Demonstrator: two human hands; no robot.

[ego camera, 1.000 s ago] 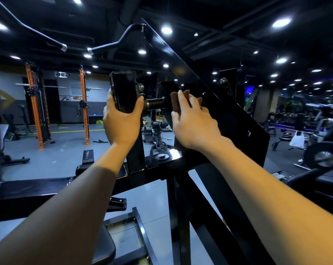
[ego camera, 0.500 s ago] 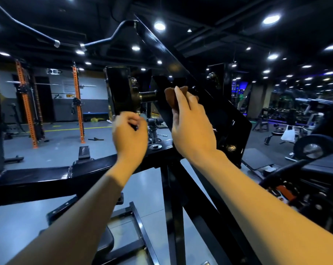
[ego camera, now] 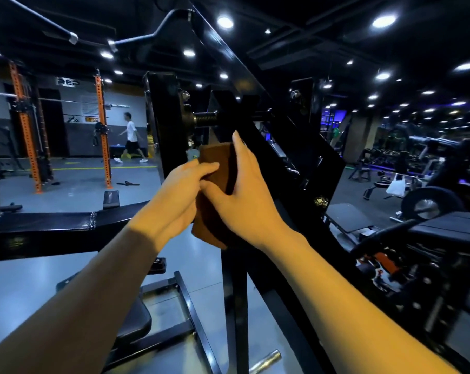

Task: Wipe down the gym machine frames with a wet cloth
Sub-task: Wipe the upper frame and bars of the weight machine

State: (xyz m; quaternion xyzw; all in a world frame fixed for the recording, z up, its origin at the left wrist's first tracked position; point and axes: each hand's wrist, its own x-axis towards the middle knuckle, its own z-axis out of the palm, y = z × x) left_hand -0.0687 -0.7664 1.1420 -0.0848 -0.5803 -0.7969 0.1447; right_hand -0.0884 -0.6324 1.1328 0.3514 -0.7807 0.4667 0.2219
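From my remote feed I can read only the white letters "REP" (ego camera: 67,82) high on the far grey wall (ego camera: 125,99) between the orange racks (ego camera: 102,130).

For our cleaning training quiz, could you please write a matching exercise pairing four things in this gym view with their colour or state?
Things:
1. cloth
2. rack uprights
3. machine frame
4. threaded pin

Descriptions:
A. orange, standing at the far left
B. black, sloping steel
C. brown, held in both hands
D. horizontal, above the cloth

Pairs: 1-C, 2-A, 3-B, 4-D
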